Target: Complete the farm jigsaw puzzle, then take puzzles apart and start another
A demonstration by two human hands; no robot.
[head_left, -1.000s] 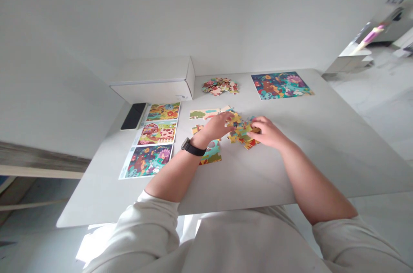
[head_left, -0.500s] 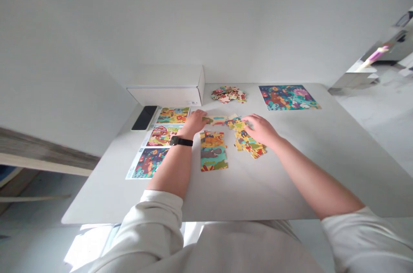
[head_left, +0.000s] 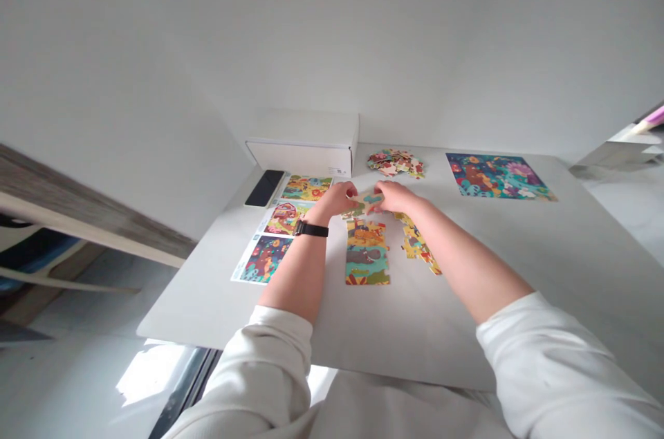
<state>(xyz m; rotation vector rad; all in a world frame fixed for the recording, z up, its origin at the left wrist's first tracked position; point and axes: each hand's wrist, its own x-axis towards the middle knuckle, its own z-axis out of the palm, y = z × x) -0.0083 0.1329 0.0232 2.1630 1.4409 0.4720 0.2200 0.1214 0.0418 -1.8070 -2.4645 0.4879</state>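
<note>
- Your tabletop (head_left: 430, 335), pale and smooth, fills the lower middle of the frame, with a white cardboard box (head_left: 303, 148) at its far edge and a black smartphone (head_left: 265, 188) just beside that box
- Three printed picture sheets (head_left: 288, 218) lie in a column on the left of the tabletop, showing colourful scenes, one of them a red barn
- At upper right lies a finished-looking jigsaw puzzle (head_left: 495, 176) of flowers and animals, its pieces joined edge to edge
- Mid-frame, a joined puzzle section (head_left: 367, 256) lies below your hands, with a narrower yellow strip of joined pieces (head_left: 415, 242) to its right; neither looks complete
- A heap of loose jigsaw pieces (head_left: 395, 163) waits at top centre, not yet joined
- Your left hand (head_left: 336, 199) and right hand (head_left: 394, 197) meet above the section, fingers closed from either side on a pale jigsaw strip (head_left: 366, 202) with a teal patch, partly hidden by them
- A black watch (head_left: 311, 230) sits on your left wrist
</note>
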